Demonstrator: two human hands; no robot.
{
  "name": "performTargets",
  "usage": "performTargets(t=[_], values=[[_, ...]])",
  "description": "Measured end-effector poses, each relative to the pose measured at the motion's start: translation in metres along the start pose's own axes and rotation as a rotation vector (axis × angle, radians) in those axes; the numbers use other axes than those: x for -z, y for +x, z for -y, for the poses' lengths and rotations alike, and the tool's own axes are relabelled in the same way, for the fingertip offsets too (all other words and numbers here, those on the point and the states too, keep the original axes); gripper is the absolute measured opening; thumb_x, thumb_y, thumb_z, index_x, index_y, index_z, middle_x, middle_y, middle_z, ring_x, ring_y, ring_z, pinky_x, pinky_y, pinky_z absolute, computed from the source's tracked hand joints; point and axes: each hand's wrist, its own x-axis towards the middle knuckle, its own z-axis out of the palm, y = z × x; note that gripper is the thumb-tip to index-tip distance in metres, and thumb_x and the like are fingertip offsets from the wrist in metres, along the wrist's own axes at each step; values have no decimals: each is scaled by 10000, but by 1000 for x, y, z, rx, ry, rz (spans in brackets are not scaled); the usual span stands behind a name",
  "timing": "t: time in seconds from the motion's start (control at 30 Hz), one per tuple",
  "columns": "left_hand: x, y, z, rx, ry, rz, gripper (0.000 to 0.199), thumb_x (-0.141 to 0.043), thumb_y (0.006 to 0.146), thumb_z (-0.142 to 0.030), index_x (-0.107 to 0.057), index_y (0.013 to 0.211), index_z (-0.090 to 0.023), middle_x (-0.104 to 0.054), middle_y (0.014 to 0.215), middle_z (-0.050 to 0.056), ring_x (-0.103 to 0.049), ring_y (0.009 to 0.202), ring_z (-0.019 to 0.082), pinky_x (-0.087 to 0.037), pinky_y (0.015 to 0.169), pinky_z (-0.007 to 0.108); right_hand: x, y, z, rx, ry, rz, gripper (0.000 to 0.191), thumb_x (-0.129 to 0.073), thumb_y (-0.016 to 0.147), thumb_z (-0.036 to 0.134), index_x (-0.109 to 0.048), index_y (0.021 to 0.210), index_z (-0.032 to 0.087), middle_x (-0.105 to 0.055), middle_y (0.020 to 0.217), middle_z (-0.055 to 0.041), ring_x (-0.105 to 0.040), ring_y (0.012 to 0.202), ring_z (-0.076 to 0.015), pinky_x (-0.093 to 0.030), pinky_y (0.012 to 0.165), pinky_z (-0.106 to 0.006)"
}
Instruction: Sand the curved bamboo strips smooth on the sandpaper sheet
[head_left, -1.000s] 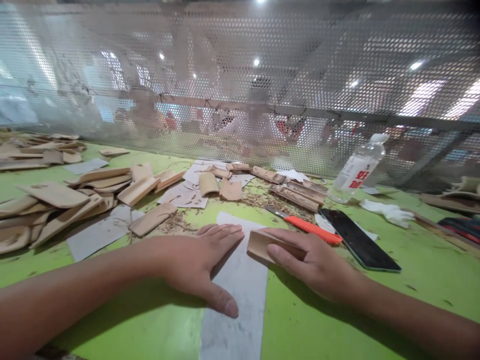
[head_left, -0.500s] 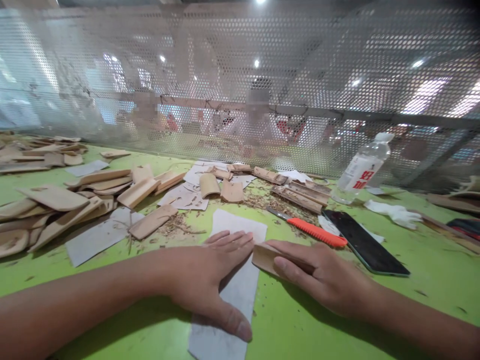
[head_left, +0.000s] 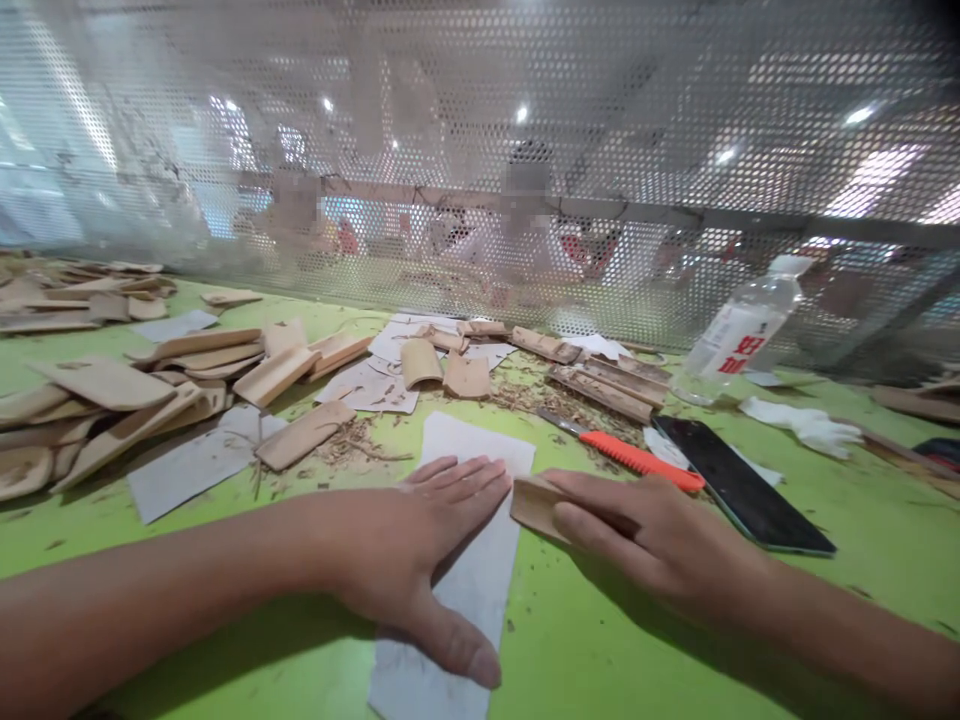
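Note:
My left hand (head_left: 420,560) lies flat with spread thumb on a long pale sheet of paper (head_left: 472,610), pressing it to the green table (head_left: 285,640). Just right of the sheet, my right hand (head_left: 652,530) is closed round a curved bamboo piece (head_left: 534,507). Its near end points at my left fingertips, close to the sheet's edge; the far end is hidden in the palm. An orange-handled utility knife (head_left: 637,458) lies beyond my right hand, beside a dark phone (head_left: 746,490).
Bamboo pieces (head_left: 112,385) are heaped on the left, and more split bamboo strips (head_left: 600,390) lie at the back among shavings (head_left: 517,395). A plastic bottle (head_left: 742,335) and a white glove (head_left: 802,425) sit at the right. A perforated screen (head_left: 420,150) closes off the far edge.
My right hand and the bamboo piece have shifted slightly, with a bit more of the piece showing. The view has turned a little left; my left hand stays flat on the paper.

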Motion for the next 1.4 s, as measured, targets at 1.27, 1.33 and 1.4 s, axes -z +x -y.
performTargets(t=[1.27, 1.33, 1.4], values=[[7, -4, 3, 81, 31, 3, 1251, -641, 785, -805, -26, 1650, -143, 82, 1674, 123, 22, 1549, 355, -132, 1248, 486, -7, 13, 18, -42, 246, 126, 357, -480, 1034, 451, -718, 1229, 270, -768, 1098, -28, -711, 942, -226, -552, 856, -313], [6, -4, 2, 78, 41, 7, 1228, -640, 794, -795, -40, 1651, -153, 87, 1673, 123, 33, 1549, 350, -129, 1246, 491, -9, 14, 18, 12, 170, 106, 333, -462, 1051, 411, -699, 1258, 298, -770, 1069, -1, -711, 858, -191, -543, 804, -273], [5, -4, 2, 88, 48, 12, 1213, -641, 797, -789, -47, 1652, -166, 103, 1671, 115, 45, 1548, 347, -133, 1244, 500, -9, 15, 15, 29, 75, 24, 345, -448, 1062, 383, -659, 1325, 312, -773, 1037, 6, -705, 786, -169, -533, 748, -250]])
